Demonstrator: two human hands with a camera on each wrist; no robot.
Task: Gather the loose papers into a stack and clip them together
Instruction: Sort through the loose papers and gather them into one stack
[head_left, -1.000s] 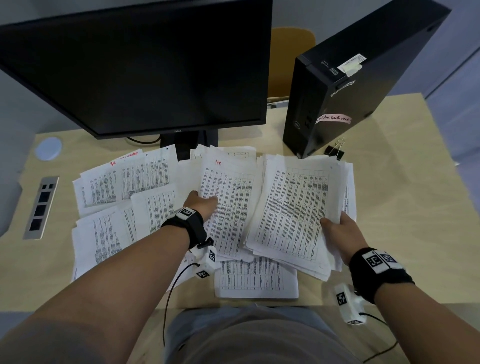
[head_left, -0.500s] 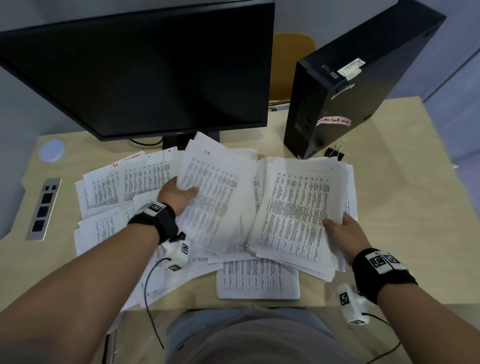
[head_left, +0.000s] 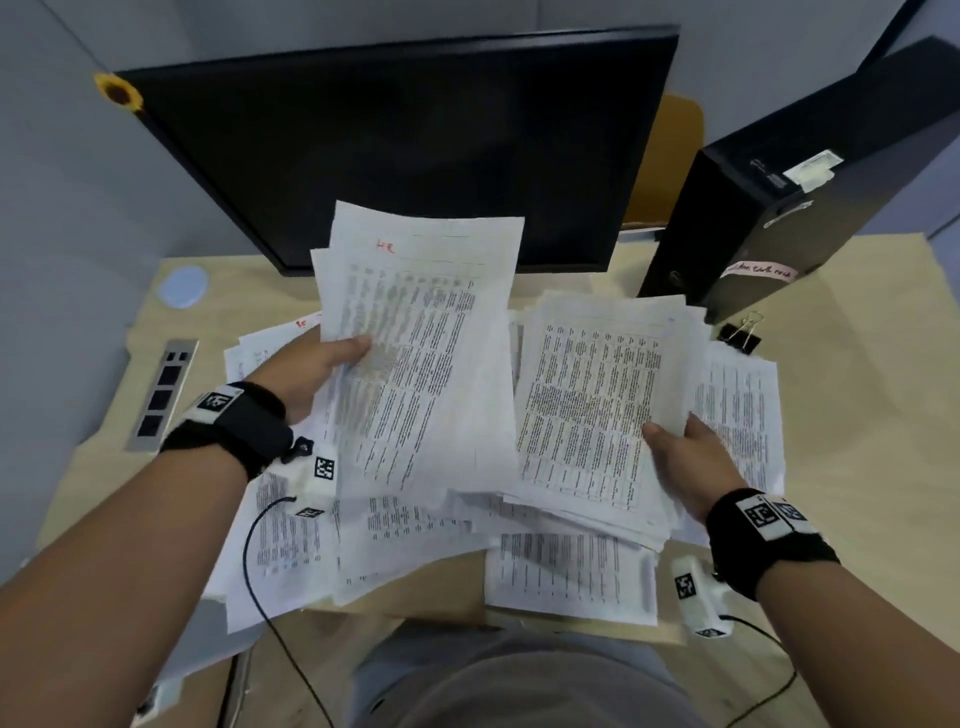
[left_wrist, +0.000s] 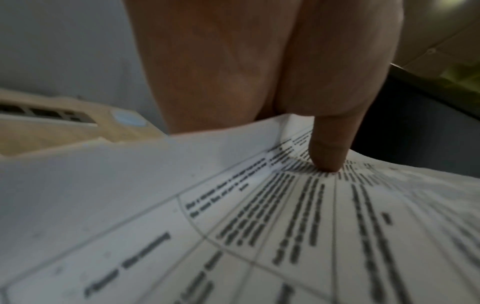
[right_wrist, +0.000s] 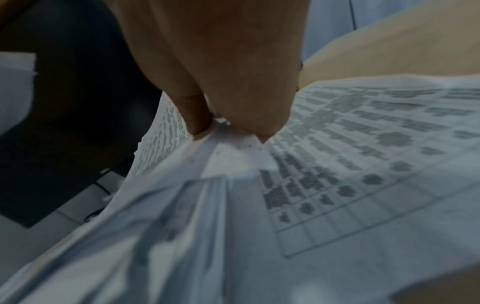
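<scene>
A: From the head view, where are the papers?
B: The left hand (head_left: 317, 371) pinches a sheaf of papers (head_left: 421, 353) by its left edge, lifted off the table (head_left: 857, 415) and tilted up in front of the monitor (head_left: 415, 150). The right hand (head_left: 685, 462) grips a thick stack (head_left: 587, 410) at its lower right corner; the stack lies toward the table's right side. More loose sheets (head_left: 291, 545) spread over the near edge and the left side.

A: And the clip?
B: A black binder clip (head_left: 740, 335) sits on the table just beside the stack's far right corner, at the foot of the computer tower (head_left: 779, 208).

A: What does the left wrist view give?
B: The thumb (left_wrist: 328, 152) presses down on the printed top page of the sheaf (left_wrist: 259, 226); the fingers underneath are hidden. A pale blue disc (left_wrist: 128, 120) lies near the table's far left corner.

A: The right wrist view?
B: The right hand (right_wrist: 228, 82) is clamped on the stack (right_wrist: 337, 164), thumb (right_wrist: 197, 115) on top, paper bunching at the grip. It is blurred.
</scene>
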